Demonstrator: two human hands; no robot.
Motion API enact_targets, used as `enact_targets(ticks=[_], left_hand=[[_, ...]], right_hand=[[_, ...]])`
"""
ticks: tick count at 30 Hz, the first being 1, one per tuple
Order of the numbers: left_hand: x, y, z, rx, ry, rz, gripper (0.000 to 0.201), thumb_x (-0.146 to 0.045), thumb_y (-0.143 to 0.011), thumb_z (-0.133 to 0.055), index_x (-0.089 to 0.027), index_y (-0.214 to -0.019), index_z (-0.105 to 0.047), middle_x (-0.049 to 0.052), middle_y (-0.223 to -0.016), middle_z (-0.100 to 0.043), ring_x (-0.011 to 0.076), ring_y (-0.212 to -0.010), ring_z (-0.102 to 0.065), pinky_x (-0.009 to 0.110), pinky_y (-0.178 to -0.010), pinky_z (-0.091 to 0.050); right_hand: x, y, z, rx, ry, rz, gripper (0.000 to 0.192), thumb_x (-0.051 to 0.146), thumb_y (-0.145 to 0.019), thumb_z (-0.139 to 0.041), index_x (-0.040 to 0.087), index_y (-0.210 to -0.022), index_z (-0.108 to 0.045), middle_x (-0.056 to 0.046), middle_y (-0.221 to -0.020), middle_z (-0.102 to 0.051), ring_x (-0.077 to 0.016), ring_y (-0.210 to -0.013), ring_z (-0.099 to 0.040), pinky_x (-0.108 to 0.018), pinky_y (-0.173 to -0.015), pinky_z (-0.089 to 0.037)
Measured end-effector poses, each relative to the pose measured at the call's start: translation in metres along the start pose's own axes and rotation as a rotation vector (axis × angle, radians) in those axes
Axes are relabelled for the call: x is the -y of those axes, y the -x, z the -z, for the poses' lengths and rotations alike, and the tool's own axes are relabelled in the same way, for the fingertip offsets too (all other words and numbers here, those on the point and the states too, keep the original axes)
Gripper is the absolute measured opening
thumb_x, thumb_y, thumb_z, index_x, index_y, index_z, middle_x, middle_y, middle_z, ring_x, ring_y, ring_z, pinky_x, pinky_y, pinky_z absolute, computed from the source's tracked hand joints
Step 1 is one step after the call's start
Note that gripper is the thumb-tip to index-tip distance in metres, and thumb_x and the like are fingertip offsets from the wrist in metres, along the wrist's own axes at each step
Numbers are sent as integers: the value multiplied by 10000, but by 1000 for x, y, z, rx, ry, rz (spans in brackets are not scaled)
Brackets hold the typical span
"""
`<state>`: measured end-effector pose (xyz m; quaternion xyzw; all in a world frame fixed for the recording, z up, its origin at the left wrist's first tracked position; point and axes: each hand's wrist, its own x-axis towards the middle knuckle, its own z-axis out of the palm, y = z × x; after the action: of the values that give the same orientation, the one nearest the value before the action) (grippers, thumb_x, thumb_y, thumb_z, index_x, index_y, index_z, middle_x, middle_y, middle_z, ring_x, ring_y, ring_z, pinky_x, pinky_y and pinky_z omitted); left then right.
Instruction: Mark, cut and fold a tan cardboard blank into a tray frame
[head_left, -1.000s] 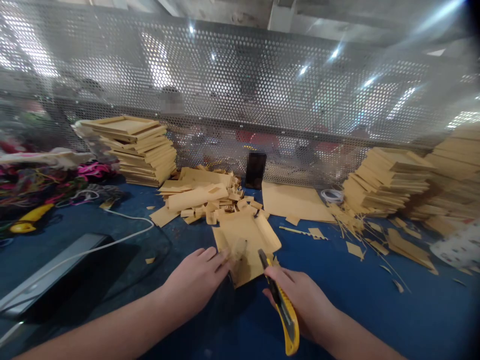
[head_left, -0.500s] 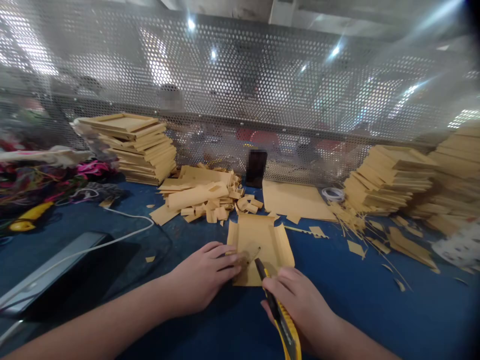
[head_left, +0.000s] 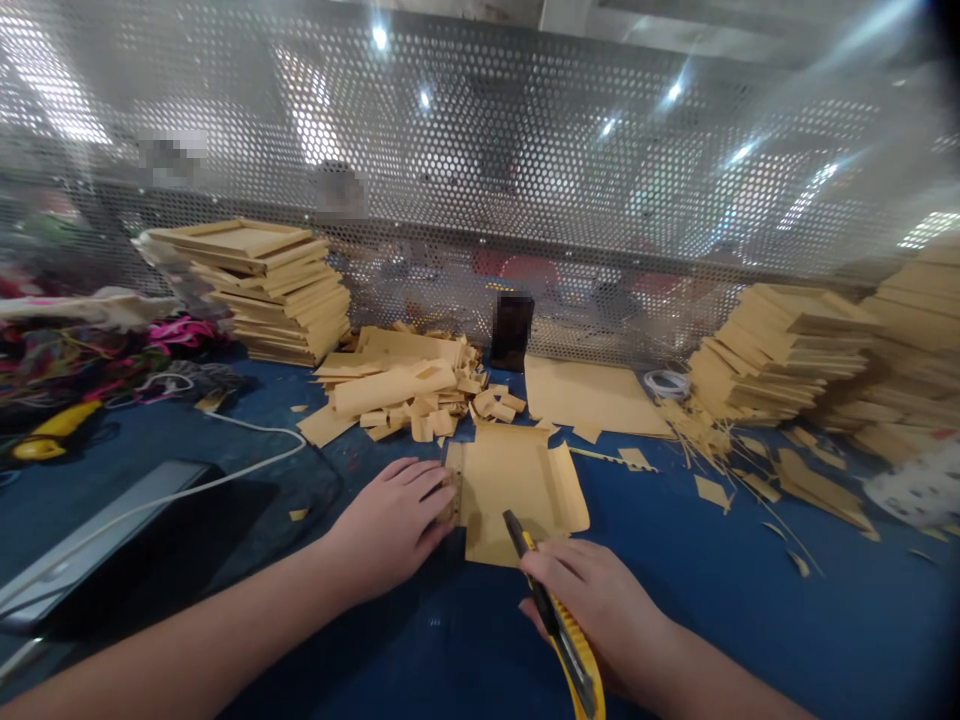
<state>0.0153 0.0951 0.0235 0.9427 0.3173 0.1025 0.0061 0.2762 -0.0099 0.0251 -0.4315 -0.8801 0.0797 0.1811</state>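
Note:
A tan cardboard piece with folded side flaps lies flat on the blue table. My left hand presses on its left edge with fingers spread. My right hand grips a yellow and black utility knife. The knife's tip rests at the near edge of the cardboard piece.
Stacks of tan cardboard trays stand at back left and back right. A heap of offcuts and a flat sheet lie behind. A perforated metal screen, a black device with white cable, and coloured cords are left.
The cardboard piece has been turned and laid flat. My left hand slid from its middle to its left edge. The knife has stayed at the piece's near edge.

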Motion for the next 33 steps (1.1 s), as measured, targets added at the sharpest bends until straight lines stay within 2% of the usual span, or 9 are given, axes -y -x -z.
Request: enact_targets(ticks=[3, 9, 13, 20, 24, 28, 31, 33], left_hand=[[9, -1, -6, -6, -1, 71, 366, -349, -951, -465, -226, -1285, -550, 72, -1337, -556, 262, -1262, -479, 450, -1085, -339], [18, -3, -14, -1, -44, 173, 547, -487, -976, -385, -183, -1429, -422, 113, -1471, -422, 297, -1355, -371, 481, -1116, -298], [18, -6, -15, -46, -82, 208, 632, -589, -938, -401, -150, -1387, -471, 145, -1410, -471, 325, -1316, -402, 486, -1119, -279], [26, -7, -18, -110, -149, 267, 649, -612, -940, -359, -125, -1344, -502, 171, -1366, -494, 339, -1298, -410, 511, -1106, -278], [23, -8, -17, -96, -154, 268, 700, -650, -924, -359, -105, -1339, -504, 189, -1322, -504, 352, -1275, -421, 521, -1104, -276], [9, -8, -9, -70, -100, 221, 760, -694, -854, -461, -108, -1336, -509, 188, -1292, -505, 355, -1249, -436, 519, -1120, -262], [-3, -4, -3, -46, -42, 144, 661, -584, -841, -551, -154, -1340, -505, 152, -1330, -491, 333, -1267, -426, 493, -1143, -241], [-8, 0, 0, -19, -5, 109, 625, -531, -848, -559, -186, -1363, -483, 133, -1361, -478, 324, -1268, -434, 480, -1118, -291]], right_hand=[[0, 0, 0, 1, 15, 15, 161, 247, -904, -524, 202, -1058, -513, -37, -888, -624, -179, -728, -570, -298, -656, -416], [-1, 0, 0, 8, 5, 26, 163, 251, -913, -522, 203, -1069, -512, -46, -910, -631, -177, -749, -566, -292, -650, -408], [-1, -1, 1, 22, 7, 18, 156, 260, -919, -515, 207, -1066, -508, -48, -913, -624, -180, -762, -556, -294, -659, -404], [1, -1, 1, -23, 20, 63, 151, 247, -912, -511, 203, -1056, -512, -37, -875, -608, -184, -750, -548, -298, -654, -400], [1, -1, 0, -18, 35, 81, 164, 247, -913, -515, 197, -1069, -516, -40, -886, -610, -190, -761, -550, -305, -667, -408], [1, 0, 1, -11, 22, 59, 169, 246, -922, -509, 191, -1082, -507, -47, -921, -620, -187, -782, -560, -300, -687, -420], [1, 1, 1, -2, 19, 34, 167, 246, -922, -508, 197, -1081, -499, -46, -926, -623, -184, -775, -566, -297, -681, -420], [1, 1, 2, -1, 19, 16, 153, 243, -921, -505, 200, -1068, -497, -44, -914, -624, -181, -760, -566, -292, -667, -417]])
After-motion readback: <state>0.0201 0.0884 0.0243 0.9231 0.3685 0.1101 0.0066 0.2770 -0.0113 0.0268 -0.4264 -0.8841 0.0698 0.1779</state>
